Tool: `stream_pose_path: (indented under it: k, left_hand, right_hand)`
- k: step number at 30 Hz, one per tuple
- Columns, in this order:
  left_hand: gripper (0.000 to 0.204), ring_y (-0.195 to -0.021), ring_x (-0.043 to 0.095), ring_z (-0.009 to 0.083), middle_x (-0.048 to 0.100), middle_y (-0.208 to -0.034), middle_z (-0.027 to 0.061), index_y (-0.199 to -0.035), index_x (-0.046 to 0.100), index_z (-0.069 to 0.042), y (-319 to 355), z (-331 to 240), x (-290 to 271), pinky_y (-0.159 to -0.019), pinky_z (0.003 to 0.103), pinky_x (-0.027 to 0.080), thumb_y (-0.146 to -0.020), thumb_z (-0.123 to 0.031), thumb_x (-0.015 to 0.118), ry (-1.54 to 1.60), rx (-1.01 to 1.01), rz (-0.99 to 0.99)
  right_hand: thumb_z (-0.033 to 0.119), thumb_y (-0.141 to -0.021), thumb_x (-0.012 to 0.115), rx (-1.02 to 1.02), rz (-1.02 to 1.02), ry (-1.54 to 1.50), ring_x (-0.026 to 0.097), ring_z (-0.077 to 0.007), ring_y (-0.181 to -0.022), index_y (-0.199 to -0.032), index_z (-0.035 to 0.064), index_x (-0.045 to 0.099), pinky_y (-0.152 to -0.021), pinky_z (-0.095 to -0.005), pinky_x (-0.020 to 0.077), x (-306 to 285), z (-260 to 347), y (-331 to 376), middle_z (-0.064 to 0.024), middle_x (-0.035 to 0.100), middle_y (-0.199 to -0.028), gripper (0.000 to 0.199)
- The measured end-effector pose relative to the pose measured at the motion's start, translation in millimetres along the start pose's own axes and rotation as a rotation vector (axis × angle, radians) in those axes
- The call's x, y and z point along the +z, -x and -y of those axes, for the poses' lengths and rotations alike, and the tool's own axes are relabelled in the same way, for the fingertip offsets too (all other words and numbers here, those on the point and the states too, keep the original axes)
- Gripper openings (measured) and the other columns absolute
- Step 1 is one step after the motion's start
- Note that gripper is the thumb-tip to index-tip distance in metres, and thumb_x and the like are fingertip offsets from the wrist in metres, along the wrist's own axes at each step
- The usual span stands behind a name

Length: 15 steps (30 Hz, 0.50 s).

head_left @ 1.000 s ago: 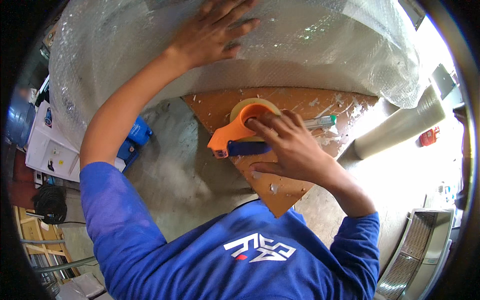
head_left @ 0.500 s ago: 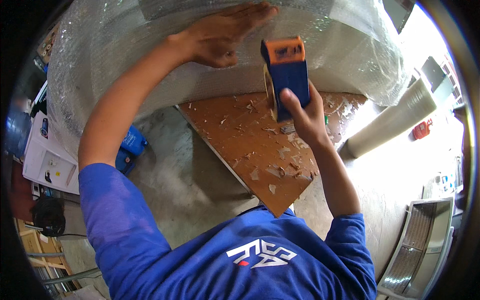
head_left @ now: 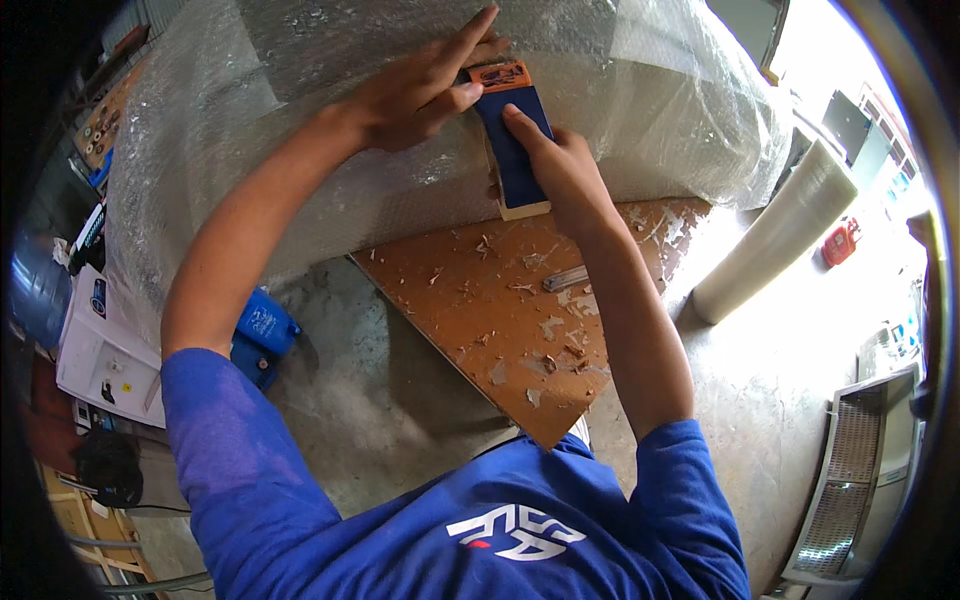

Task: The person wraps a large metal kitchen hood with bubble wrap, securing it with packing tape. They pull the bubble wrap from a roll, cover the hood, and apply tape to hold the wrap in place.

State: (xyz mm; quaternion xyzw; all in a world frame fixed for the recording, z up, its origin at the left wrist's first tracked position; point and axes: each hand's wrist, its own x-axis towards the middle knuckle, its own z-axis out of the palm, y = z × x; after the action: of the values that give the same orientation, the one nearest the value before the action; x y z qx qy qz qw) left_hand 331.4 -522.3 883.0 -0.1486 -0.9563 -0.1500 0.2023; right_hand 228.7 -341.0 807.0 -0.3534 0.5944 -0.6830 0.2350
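My right hand [head_left: 568, 165] grips a blue and orange tape dispenser [head_left: 515, 150], thumb along its blue face. Its orange end [head_left: 500, 76] is up against a large bulky thing covered in bubble wrap [head_left: 400, 205]. At that end is my left hand [head_left: 415, 95], fingers stretched out and apart; the thumb reaches the dispenser's orange edge. What lies under the left palm is hidden. Below is a brown board [head_left: 480, 310] strewn with torn scraps, with a utility knife [head_left: 566, 278] lying on it near my right forearm.
A pale roll of wrap [head_left: 775, 235] stands on the floor to the right, with a red container [head_left: 841, 243] beyond it. A metal grille panel [head_left: 855, 480] is at the lower right. On the left are a blue tank [head_left: 265, 325] and a white appliance [head_left: 110, 350].
My right hand has brought the tape dispenser up and left, against the wrap beside my left hand. The left hand has turned, its fingers now spread.
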Motion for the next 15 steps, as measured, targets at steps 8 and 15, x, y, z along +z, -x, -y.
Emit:
stream_pose_path:
  k: [8, 15]
  left_hand:
    - [0.059, -0.143, 0.031, 0.0375, 0.034, -0.152, 0.0253, -0.144, 0.038, 0.004, -40.6, 9.9, -5.0, -0.119, 0.045, 0.023, -0.096, -0.029, 0.042, -0.794, 0.289, 0.018]
    - [0.068, -0.141, 0.034, 0.0356, 0.038, -0.151, 0.0204, -0.146, 0.039, -0.003, -52.1, 13.1, -1.3, -0.118, 0.046, 0.025, -0.096, -0.049, 0.046, -0.817, 0.246, -0.025]
  right_hand:
    - [0.049, -0.091, 0.064, 0.149, 0.009, 0.063, 0.071, -0.0251, -0.066, -0.104, -0.0106, 0.058, -0.057, -0.0320, 0.0575, 0.2, -13.0, -18.2, -0.0192, 0.068, -0.081, 0.061]
    - [0.053, -0.089, 0.065, 0.235, -0.024, 0.118, 0.068, -0.0203, -0.074, -0.100, -0.0094, 0.066, -0.068, -0.0320, 0.0534, -0.4, -30.7, -4.0, -0.0152, 0.069, -0.086, 0.064]
